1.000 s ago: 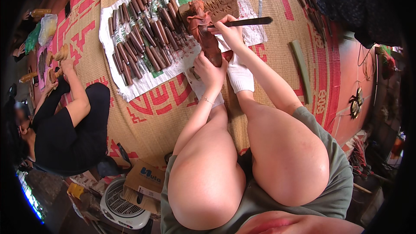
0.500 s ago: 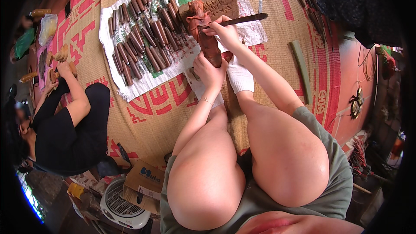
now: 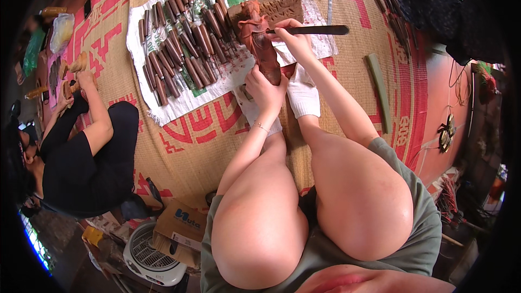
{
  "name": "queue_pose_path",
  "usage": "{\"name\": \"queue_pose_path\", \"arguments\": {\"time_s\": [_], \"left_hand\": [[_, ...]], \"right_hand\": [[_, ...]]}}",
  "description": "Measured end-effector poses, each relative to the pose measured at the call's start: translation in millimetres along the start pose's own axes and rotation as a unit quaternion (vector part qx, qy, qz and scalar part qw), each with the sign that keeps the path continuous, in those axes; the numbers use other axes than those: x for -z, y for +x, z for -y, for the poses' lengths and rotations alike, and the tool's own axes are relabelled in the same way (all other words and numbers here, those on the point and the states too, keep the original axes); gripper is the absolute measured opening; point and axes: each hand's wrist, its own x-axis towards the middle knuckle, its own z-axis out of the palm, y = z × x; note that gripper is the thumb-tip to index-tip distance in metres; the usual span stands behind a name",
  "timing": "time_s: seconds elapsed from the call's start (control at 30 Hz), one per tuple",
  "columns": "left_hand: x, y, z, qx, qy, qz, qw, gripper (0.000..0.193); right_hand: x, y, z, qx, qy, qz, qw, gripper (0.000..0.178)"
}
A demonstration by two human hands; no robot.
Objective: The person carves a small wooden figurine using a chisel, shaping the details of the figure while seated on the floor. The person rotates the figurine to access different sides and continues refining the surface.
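The carved figure (image 3: 262,49) is out in front of you, above your white socks (image 3: 304,100), with its top pointing away and slightly to your left and its lower end toward you. It is long and narrow, a deep reddish brown that looks warmer and lighter in the upper half and darker below. A small rounded, knobby part crowns it. Under that, raised folds flare to both sides like a collar or drapery, and from there a plainer shaft with a soft sheen runs down into your hand. Finer cuts are too small to make out.

Your left hand (image 3: 265,88) has its grip closed around the figure's lower end, fingers on one side and thumb on the other. Your right hand (image 3: 290,33) has its grip pinched on a slim dark tool (image 3: 321,30), pen-fashion, the long end sticking out to your right. The working end is at the right side of the figure's middle; whether it touches the surface, you cannot tell from here.

Behind the figure's top lies a brown block (image 3: 282,6) with a patterned face, on a white printed cloth (image 3: 182,109). Many brown-handled tools (image 3: 202,40) lie to the left.
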Motion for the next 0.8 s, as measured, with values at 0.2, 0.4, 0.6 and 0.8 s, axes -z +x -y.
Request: {"name": "queue_pose_path", "arguments": {"time_s": [0.2, 0.4, 0.6, 0.8], "left_hand": [[-1.4, -1.7, 1.5, -0.013, -0.011, -0.01, 1.0, 0.07], [-4.1, -2.0, 3.9, -0.011, -0.013, -0.01, 1.0, 0.071], [9.1, 3.7, 43.6, 0.04, -0.181, 0.067, 0.98, 0.074], [24.2, 12.4, 59.4, 0.073, -0.229, 0.135, 0.961, 0.076]], "right_hand": [[1.5, -3.2, 3.2, -0.058, -0.006, 0.078, 0.995, 0.014], [33.1, 9.7, 0.6, -0.056, -0.05, 0.064, 0.995, 0.015], [41.7, 8.1, 19.7, -0.027, -0.135, 0.085, 0.987, 0.017], [8.0, 3.9, 31.6, -0.012, -0.172, 0.074, 0.982, 0.014]]}}
